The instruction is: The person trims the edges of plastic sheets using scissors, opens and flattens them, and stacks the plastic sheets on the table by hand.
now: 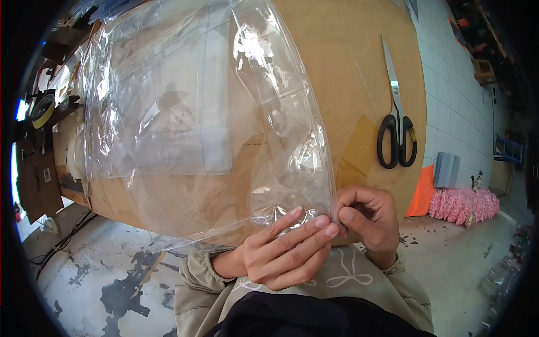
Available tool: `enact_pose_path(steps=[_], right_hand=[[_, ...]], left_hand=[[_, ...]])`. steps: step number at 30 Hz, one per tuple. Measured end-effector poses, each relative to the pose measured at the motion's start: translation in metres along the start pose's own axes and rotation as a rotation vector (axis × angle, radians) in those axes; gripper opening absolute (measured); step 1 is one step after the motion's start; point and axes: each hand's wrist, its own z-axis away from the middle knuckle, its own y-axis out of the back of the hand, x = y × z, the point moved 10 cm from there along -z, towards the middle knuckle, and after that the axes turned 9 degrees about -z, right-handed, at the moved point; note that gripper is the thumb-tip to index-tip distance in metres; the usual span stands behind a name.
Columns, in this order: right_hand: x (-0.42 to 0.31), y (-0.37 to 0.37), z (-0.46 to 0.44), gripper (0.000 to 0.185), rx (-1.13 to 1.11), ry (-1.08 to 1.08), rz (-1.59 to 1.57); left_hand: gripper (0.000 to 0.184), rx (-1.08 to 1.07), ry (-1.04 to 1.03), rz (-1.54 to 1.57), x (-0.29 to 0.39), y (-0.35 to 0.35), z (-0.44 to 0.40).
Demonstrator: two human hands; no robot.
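Observation:
A large sheet of clear plastic film (292,140) lies wrinkled over the brown table, its right edge running down to the front edge by my body. My left hand (289,247) rests on the film's lower corner, fingers together and pressing the film, with the thumb hidden. Just right of it, my right hand (370,219) pinches the film's edge between thumb and curled index finger. The two hands nearly touch at the fingertips. Scissors (397,118) with black handles lie beyond my right hand, blades pointing away and closed.
Flat clear plastic sheets (185,112) are stacked on the table (359,33) at left. A tape roll (43,110) sits at the far left. Beyond the table's right edge are an orange sheet (420,194) and a pink fluffy bundle (465,205) on the floor. Cables (67,236) hang lower left.

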Motion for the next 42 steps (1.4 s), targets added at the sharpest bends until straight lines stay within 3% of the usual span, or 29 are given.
enact_pose_path(steps=[7, 11, 40, 42], right_hand=[[0.0, 0.0, 0.001, 0.011, -0.001, -0.029, 0.067], [-0.007, -0.004, -0.001, 0.011, -0.01, 0.061, 0.133], [-0.014, -0.004, -0.005, 0.007, 0.002, 0.07, 0.177], [-0.024, -0.005, -0.003, 0.006, -0.007, 0.145, 0.349]], left_hand=[[0.019, 0.054, 0.018, -0.033, 0.0, 0.002, 0.0], [0.028, 0.095, 0.026, -0.174, 0.003, -0.002, 0.005], [0.029, 0.136, 0.025, -0.106, -0.002, -0.001, 0.005], [0.029, 0.14, 0.034, -0.115, -0.004, -0.001, 0.004]])
